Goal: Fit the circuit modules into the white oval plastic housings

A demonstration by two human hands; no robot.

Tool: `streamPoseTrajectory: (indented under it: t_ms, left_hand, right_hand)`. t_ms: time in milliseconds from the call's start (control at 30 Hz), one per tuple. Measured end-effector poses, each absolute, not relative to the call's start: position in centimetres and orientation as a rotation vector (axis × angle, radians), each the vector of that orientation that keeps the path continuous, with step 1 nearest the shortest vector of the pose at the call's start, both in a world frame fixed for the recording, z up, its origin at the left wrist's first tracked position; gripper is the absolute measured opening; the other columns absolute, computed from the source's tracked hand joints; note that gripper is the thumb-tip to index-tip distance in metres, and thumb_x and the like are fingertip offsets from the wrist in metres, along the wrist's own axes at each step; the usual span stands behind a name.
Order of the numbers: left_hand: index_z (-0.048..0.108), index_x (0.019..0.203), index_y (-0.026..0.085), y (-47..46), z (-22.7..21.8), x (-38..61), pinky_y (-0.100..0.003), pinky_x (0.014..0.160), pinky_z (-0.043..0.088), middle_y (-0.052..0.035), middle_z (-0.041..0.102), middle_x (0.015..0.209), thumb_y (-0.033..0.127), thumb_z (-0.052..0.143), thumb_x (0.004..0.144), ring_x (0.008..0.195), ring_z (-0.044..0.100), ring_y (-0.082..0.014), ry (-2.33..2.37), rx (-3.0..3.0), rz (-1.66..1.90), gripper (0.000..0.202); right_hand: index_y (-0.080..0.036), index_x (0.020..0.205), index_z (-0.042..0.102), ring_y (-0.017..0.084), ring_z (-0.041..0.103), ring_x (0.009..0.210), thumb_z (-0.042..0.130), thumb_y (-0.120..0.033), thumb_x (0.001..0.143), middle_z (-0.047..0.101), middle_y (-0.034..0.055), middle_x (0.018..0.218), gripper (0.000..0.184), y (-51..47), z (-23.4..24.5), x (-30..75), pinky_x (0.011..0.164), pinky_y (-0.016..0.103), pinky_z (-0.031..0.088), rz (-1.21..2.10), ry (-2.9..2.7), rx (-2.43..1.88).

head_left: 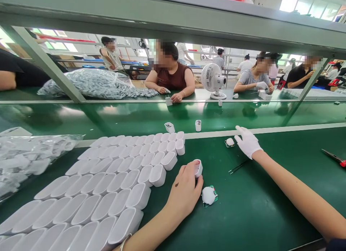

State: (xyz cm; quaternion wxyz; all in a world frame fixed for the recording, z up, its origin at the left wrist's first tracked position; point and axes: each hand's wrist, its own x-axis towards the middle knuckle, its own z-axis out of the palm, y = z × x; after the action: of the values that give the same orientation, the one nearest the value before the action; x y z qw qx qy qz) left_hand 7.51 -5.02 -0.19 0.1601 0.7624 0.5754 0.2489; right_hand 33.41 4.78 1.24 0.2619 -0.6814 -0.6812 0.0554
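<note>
Between the near and far edges of the green surface (pixel 259 215), the bare left hand (pixel 185 188) pinches a white cup (pixel 199 170) with thumb and fingers; by the far edge, the gloved right hand (pixel 248 142) spreads its fingers beside a small circuit board (pixel 229 142) (tweezers (pixel 238 167) lie nearby).

Right hand (pixel 249 142) white-gloved, dark sleeve (pixel 336 244) farther up; left hand (pixel 186 189) bare, thin silvery bracelet (pixel 124 241).
</note>
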Motion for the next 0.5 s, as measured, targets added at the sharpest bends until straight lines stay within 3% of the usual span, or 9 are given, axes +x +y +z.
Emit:
streamPoseTrajectory:
  t_ms: [133, 233, 333, 400, 500]
  left_hand:
    - [0.043, 0.112, 0.019, -4.9, -0.4, 7.4, -0.039, 0.083, 0.045, -0.0079, 0.057, 0.106, 0.019, 0.033, 0.085, 0.099, 0.053, -0.0227, 1.621, 2.169, 0.752, 0.029]
    - [0.041, 0.115, 0.019, -4.8, -0.7, 7.5, -0.041, 0.088, 0.043, -0.0090, 0.056, 0.110, 0.022, 0.031, 0.087, 0.104, 0.052, -0.0231, 1.581, 2.124, 0.786, 0.029]
    - [0.032, 0.129, 0.020, -4.7, -1.1, 7.6, -0.044, 0.091, 0.042, -0.0100, 0.053, 0.115, 0.026, 0.035, 0.089, 0.112, 0.048, -0.0246, 1.564, 2.015, 0.843, 0.040]
    - [0.026, 0.136, 0.020, -4.6, -1.2, 7.6, -0.045, 0.091, 0.042, -0.0102, 0.053, 0.114, 0.026, 0.041, 0.088, 0.111, 0.048, -0.0252, 1.562, 1.921, 0.848, 0.050]
    - [0.041, 0.129, 0.020, -4.4, -1.0, 7.7, -0.043, 0.090, 0.043, -0.0087, 0.055, 0.110, 0.025, 0.056, 0.081, 0.104, 0.051, -0.0250, 1.507, 1.822, 0.858, 0.051]
  right_hand:
    - [-0.027, 0.135, 0.042, 0.024, 0.041, 0.127, 0.053, -0.030, 0.082, 0.046, 0.0036, 0.137, 0.054, 4.2, 0.7, 35.1, 0.107, 0.043, 0.033, 0.264, -1.905, -1.743]
    - [-0.031, 0.129, 0.049, 0.019, 0.049, 0.121, 0.060, -0.019, 0.073, 0.055, -0.0011, 0.128, 0.059, 4.5, 0.2, 34.4, 0.106, 0.037, 0.035, 0.449, -1.999, -1.568]
    - [-0.026, 0.116, 0.059, 0.018, 0.061, 0.102, 0.060, -0.013, 0.070, 0.067, 0.0000, 0.103, 0.048, 4.9, 0.0, 33.7, 0.099, 0.036, 0.042, 0.535, -1.962, -1.530]
    - [-0.021, 0.111, 0.059, 0.017, 0.065, 0.091, 0.063, -0.014, 0.069, 0.068, 0.0002, 0.089, 0.043, 4.5, 0.2, 33.3, 0.093, 0.036, 0.047, 0.571, -1.897, -1.529]
    - [-0.019, 0.104, 0.055, 0.016, 0.066, 0.081, 0.066, -0.021, 0.069, 0.068, 0.0007, 0.083, 0.037, 2.4, 1.3, 32.4, 0.083, 0.034, 0.052, 0.637, -1.780, -1.505]
